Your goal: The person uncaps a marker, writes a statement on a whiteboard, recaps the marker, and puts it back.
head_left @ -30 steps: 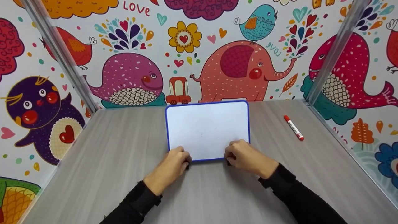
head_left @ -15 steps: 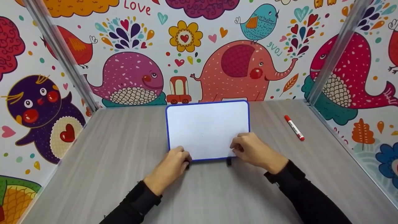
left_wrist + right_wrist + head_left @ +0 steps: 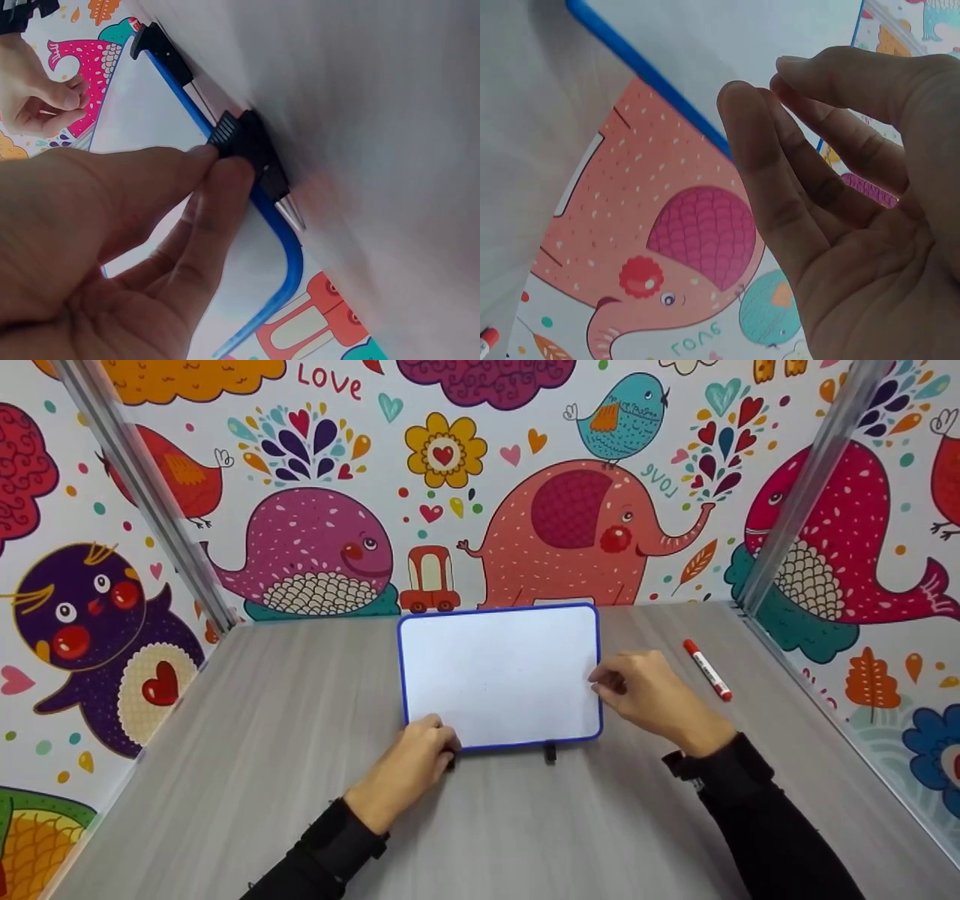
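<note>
A small whiteboard (image 3: pixel 502 667) with a blue frame leans back on a stand with thin metal rods and black plastic feet. At its lower left corner my left hand (image 3: pixel 409 761) pinches one black foot (image 3: pixel 244 146) between thumb and fingertip. The other black foot (image 3: pixel 551 751) shows below the board's lower right edge, with no hand on it. My right hand (image 3: pixel 652 697) is by the board's right edge, its fingers loosely bent. In the right wrist view a gap shows between the thumb and the fingers (image 3: pixel 754 135), and nothing is held.
A red and white marker (image 3: pixel 706 670) lies on the grey wood-grain table (image 3: pixel 315 675), right of the right hand. Patterned wall panels (image 3: pixel 510 427) enclose the back and both sides, joined by metal corner posts (image 3: pixel 142 495).
My right hand has let go of the right black foot and moved up and right to the board's right edge. My left hand stays at the left foot.
</note>
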`<state>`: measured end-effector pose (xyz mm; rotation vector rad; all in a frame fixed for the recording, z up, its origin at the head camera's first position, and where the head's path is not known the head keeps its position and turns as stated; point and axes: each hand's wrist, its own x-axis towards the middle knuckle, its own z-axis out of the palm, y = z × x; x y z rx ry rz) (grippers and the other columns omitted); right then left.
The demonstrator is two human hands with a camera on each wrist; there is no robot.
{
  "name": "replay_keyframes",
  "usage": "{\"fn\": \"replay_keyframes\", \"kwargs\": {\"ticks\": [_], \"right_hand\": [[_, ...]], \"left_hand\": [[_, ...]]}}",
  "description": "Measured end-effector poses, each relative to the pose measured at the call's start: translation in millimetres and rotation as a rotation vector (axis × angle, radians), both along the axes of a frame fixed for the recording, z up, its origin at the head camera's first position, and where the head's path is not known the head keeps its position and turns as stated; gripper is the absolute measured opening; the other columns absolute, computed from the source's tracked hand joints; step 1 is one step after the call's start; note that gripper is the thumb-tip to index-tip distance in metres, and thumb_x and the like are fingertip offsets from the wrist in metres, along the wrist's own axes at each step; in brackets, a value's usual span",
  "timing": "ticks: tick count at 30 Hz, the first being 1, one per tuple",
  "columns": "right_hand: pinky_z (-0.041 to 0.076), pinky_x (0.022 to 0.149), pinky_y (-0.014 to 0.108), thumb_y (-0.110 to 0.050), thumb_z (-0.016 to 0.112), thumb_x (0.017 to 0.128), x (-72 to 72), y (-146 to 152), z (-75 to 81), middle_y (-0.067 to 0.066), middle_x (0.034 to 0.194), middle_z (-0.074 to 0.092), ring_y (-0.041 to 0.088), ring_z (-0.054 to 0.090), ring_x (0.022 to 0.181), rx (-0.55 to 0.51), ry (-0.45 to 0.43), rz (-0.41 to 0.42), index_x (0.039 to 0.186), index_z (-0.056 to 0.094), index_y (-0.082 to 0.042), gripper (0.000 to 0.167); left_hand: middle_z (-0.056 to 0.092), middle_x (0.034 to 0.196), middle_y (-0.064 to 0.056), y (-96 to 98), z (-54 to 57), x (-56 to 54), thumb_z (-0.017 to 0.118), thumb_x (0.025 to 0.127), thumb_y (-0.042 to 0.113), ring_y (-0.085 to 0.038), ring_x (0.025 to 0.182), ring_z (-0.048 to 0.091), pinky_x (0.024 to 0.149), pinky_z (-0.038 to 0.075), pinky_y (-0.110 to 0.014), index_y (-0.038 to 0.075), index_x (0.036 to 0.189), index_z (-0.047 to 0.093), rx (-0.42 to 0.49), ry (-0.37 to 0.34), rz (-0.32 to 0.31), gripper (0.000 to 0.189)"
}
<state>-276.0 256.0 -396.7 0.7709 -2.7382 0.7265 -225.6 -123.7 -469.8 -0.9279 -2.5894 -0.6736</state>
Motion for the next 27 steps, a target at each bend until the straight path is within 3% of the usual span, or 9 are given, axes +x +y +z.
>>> {"fn": "replay_keyframes", "kwargs": {"ticks": [5, 10, 13, 17, 21, 24, 27], "right_hand": [[0.073, 0.088, 0.038, -0.008, 0.090, 0.103, -4.3, 17.4, 8.1, 0.010, 0.105, 0.088, 0.021, 0.079, 0.090, -0.009, 0.021, -0.083, 0.117, 0.090, -0.005, 0.015], [0.067, 0.085, 0.022, -0.009, 0.088, 0.105, -12.5, 36.7, 10.4, 0.009, 0.104, 0.088, 0.021, 0.079, 0.089, -0.033, 0.059, -0.122, 0.114, 0.090, -0.007, 0.010], [0.065, 0.085, 0.019, -0.008, 0.087, 0.105, -18.3, 47.7, 9.6, 0.010, 0.105, 0.088, 0.023, 0.080, 0.090, -0.052, 0.069, -0.142, 0.116, 0.090, -0.006, 0.011], [0.075, 0.087, 0.039, -0.006, 0.086, 0.105, -25.4, 62.1, 5.7, 0.014, 0.106, 0.089, 0.029, 0.082, 0.092, -0.065, 0.084, -0.178, 0.116, 0.090, -0.004, 0.012], [0.075, 0.089, 0.056, -0.004, 0.085, 0.105, -31.1, 77.1, -0.1, 0.018, 0.106, 0.089, 0.034, 0.084, 0.093, -0.083, 0.101, -0.216, 0.114, 0.089, -0.001, 0.011], [0.074, 0.084, 0.040, -0.005, 0.084, 0.105, -35.2, 89.3, -4.5, 0.020, 0.104, 0.088, 0.037, 0.083, 0.093, -0.090, 0.107, -0.246, 0.112, 0.088, 0.001, 0.010], [0.063, 0.079, 0.018, -0.006, 0.083, 0.105, -39.7, 101.7, -8.8, 0.022, 0.105, 0.088, 0.038, 0.082, 0.095, -0.088, 0.088, -0.286, 0.113, 0.088, 0.002, 0.012]], "left_hand": [[0.072, 0.095, -0.012, 0.0, -0.6, -0.3, 0.086, 0.095, -0.016, -0.027, 0.091, 0.076, 0.079, 0.070, -0.032, -0.002, 0.101, 0.084, -0.005, 0.009, 0.007, 0.015], [0.070, 0.092, -0.011, 0.5, -0.5, -1.0, 0.086, 0.095, -0.015, -0.028, 0.089, 0.076, 0.078, 0.070, -0.032, -0.001, 0.098, 0.084, -0.006, 0.022, 0.016, 0.015], [0.070, 0.092, -0.011, 0.6, -0.3, -0.7, 0.086, 0.094, -0.016, -0.028, 0.088, 0.076, 0.077, 0.070, -0.032, -0.001, 0.098, 0.084, -0.005, 0.018, 0.021, 0.015], [0.070, 0.093, -0.012, 1.0, -0.1, 0.0, 0.085, 0.094, -0.017, -0.028, 0.089, 0.076, 0.077, 0.070, -0.032, -0.002, 0.098, 0.083, -0.007, 0.017, 0.025, 0.015], [0.070, 0.093, -0.012, 1.9, -0.4, 0.9, 0.085, 0.094, -0.017, -0.028, 0.090, 0.076, 0.078, 0.070, -0.033, -0.002, 0.098, 0.084, -0.009, 0.013, 0.030, 0.016], [0.070, 0.094, -0.012, 2.5, -0.6, 1.4, 0.085, 0.094, -0.017, -0.028, 0.091, 0.077, 0.079, 0.071, -0.033, -0.002, 0.099, 0.084, -0.013, 0.003, 0.035, 0.016], [0.070, 0.095, -0.011, 2.8, -0.3, 1.9, 0.085, 0.095, -0.017, -0.027, 0.092, 0.076, 0.079, 0.070, -0.032, -0.001, 0.100, 0.084, -0.016, -0.001, 0.037, 0.016]]}}
